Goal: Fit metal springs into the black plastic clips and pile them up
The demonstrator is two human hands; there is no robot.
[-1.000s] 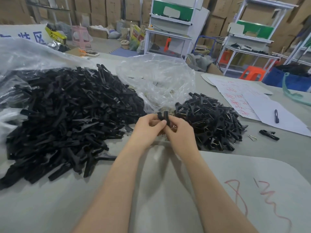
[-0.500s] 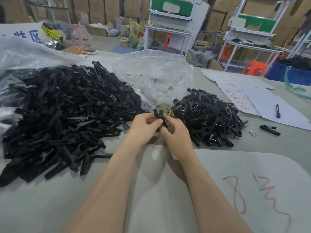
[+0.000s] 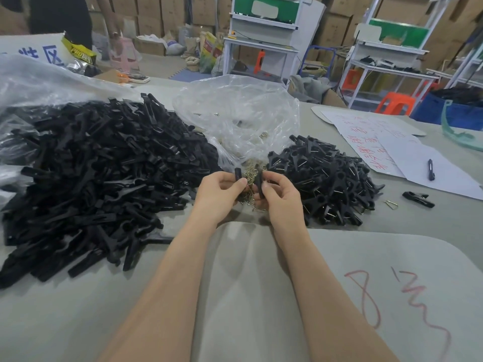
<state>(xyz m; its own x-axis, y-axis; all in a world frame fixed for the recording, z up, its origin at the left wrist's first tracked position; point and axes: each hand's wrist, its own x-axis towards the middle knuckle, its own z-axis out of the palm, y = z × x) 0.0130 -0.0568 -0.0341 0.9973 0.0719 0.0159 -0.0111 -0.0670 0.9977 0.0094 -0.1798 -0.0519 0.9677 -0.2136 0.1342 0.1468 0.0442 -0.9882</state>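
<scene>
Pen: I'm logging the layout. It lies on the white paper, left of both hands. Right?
Not quite. The head view shows the pen on the white paper, but to the right of the left hand and the right hand, beyond the smaller clip pile.

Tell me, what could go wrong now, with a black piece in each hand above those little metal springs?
The left hand pinches one black plastic clip half, the right hand another; either could slip into the heap of small brass-coloured wire springs below. The pile of finished black clips lies right beside those springs, so parts might mix. One loose wire spring already lies apart on the grey table; more may stray.
</scene>
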